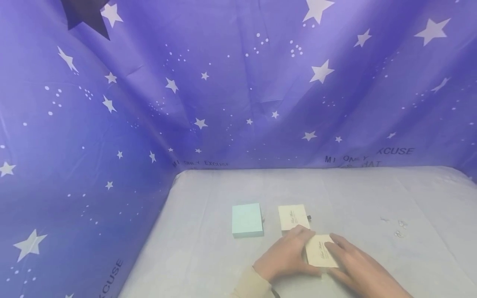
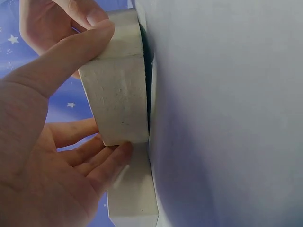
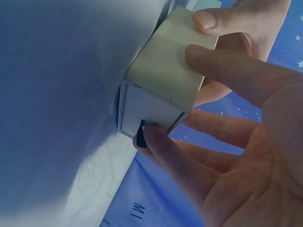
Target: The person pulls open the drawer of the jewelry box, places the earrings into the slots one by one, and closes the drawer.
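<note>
Held cream slide-out gift box (image 1: 316,253) between both hands, low toward near side of white-covered counter (image 1: 201,256); could not tell whether resting on it or just lifted. Clasped box's left end with left hand (image 1: 286,256), thumb on near side, fingers round far side. Gripped right end with right hand (image 1: 357,265) and, per right wrist view, apparently pinched black ribbon tab (image 3: 141,136) at white drawer front (image 3: 144,106) between fingertips. Saw drawer front about flush with outer sleeve (image 3: 158,66); contents hidden.

Judged step in hand as working the drawer by its tab; could not tell opening from closing. For opening, called for steady but light left hold on sleeve, no squeezing, plus straight, level draw on tab to avoid jamming. For closing, called for even push on drawer front, tab clear of edge.

Noted second cream box (image 1: 291,216) just beyond left hand, similar script on top. Noted mint-green box (image 1: 247,219) farther left, apart from both. Noted small shiny trinkets (image 1: 401,224) well off to right, too small to identify.
</note>
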The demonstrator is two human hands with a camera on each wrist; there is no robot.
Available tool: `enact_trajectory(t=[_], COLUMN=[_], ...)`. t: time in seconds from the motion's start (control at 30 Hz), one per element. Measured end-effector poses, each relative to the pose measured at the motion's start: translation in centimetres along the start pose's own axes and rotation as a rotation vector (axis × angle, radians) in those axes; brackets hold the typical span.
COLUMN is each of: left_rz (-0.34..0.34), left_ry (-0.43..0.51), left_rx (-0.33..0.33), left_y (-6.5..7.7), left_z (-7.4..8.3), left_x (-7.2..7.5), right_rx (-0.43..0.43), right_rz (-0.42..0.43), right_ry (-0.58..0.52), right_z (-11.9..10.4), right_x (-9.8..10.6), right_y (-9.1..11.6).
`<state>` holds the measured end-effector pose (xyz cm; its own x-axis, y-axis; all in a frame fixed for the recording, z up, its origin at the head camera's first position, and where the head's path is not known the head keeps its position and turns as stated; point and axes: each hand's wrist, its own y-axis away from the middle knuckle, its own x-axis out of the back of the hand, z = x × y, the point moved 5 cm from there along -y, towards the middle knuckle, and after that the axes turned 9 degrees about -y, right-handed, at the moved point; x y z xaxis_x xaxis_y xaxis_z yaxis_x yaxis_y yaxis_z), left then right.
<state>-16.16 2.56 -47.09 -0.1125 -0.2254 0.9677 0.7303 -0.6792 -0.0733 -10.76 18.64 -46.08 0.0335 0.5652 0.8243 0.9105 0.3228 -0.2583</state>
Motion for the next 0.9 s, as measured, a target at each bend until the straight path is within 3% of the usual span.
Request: enact_trajectory(t=[0.23, 0.6, 0.9], left_rz=[0.003, 0.014, 0.006], left_ry=[-0.005, -0.024, -0.011], left_rx=[0.005, 0.011, 0.022], left_y=[0.1, 0.1, 0.5], left_z=[-0.3, -0.6, -1.0], left_x=[-0.2, 0.0, 0.0], right_rx=[-0.003, -0.097, -0.149], right_rz=[0.005, 0.032, -0.017], right_ry=[0.0, -0.091, -0.167], right_z=[-0.1, 1.5, 3.2], right_x=[0.1, 1.3, 0.8], right_y=[-0.2, -0.2, -0.6])
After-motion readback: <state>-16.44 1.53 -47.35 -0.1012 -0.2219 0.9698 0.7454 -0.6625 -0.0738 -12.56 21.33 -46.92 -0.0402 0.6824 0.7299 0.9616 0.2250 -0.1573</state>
